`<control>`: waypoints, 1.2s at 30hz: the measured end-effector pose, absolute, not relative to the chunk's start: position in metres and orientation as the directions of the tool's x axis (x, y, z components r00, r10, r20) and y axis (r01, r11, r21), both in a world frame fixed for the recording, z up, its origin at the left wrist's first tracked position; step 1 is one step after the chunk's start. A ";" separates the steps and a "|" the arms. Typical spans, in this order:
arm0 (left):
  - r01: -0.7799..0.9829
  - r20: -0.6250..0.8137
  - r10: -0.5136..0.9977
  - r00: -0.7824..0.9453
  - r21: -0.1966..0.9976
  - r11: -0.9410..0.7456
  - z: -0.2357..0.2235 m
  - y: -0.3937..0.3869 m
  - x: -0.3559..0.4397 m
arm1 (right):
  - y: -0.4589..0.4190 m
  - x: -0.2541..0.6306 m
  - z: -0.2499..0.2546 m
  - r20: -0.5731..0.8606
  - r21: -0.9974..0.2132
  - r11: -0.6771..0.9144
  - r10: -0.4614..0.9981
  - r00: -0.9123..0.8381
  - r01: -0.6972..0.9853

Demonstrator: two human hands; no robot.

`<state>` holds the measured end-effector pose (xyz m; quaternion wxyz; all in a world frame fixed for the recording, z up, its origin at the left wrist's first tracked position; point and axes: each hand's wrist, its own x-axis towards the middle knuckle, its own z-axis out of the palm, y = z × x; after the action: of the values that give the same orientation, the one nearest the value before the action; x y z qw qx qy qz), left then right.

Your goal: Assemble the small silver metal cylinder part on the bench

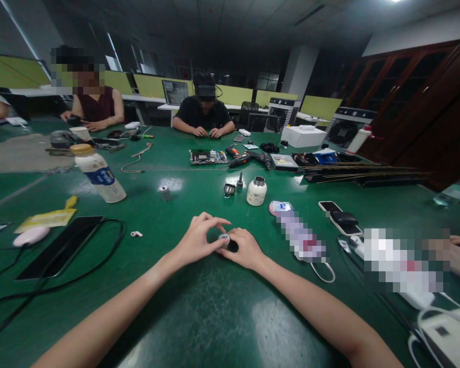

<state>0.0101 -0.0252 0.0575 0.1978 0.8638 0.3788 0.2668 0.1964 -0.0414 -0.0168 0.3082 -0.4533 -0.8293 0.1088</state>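
Note:
Between my hands, just above the green table [199, 194], is a small grey cylinder [224, 237] with a round pale end facing up. My right hand [244, 248] curls around its right side, fingers and thumb closed on it. My left hand [201, 234] meets it from the left. Its thumb touches the cylinder near the top, while the index finger stretches above, apart from the thumb. A similar grey cylinder [164, 192] stands farther left. Beyond my hands are a white steel-necked bottle [256, 192], a metal cup-shaped lid [229, 190] and a small dark stopper-like part [239, 181].
On the left are a milk bottle [99, 176], a black tablet [61, 248], cables and an earbud [136, 234]. Power drills [249, 158] and a circuit board [207, 157] lie farther back. Phones [339, 217] and a power strip [402, 266] are right. Other people sit around the table.

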 end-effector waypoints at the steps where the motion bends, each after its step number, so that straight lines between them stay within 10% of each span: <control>1: 0.556 0.310 0.764 0.566 0.540 -0.632 0.057 -0.025 0.010 | -0.041 0.196 -0.017 0.415 -0.458 0.565 0.818 -0.397 0.686; 18: 0.560 0.409 0.781 0.472 0.545 -0.624 0.059 -0.008 -0.001 | -0.042 0.196 -0.015 0.417 -0.433 0.566 0.816 -0.401 0.701; 27: 0.793 0.143 0.912 0.384 0.455 -0.405 0.026 0.011 -0.015 | -0.042 0.196 -0.015 0.414 -0.440 0.562 0.819 -0.398 0.700; 36: 0.788 0.179 0.912 0.368 0.460 -0.409 0.026 0.011 -0.014 | -0.043 0.196 -0.014 0.412 -0.435 0.560 0.820 -0.398 0.705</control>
<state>-0.0144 0.0115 0.0256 0.1501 0.8134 0.5227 0.2066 0.1959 -0.0428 -0.0142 0.3007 -0.4590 -0.8305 0.0957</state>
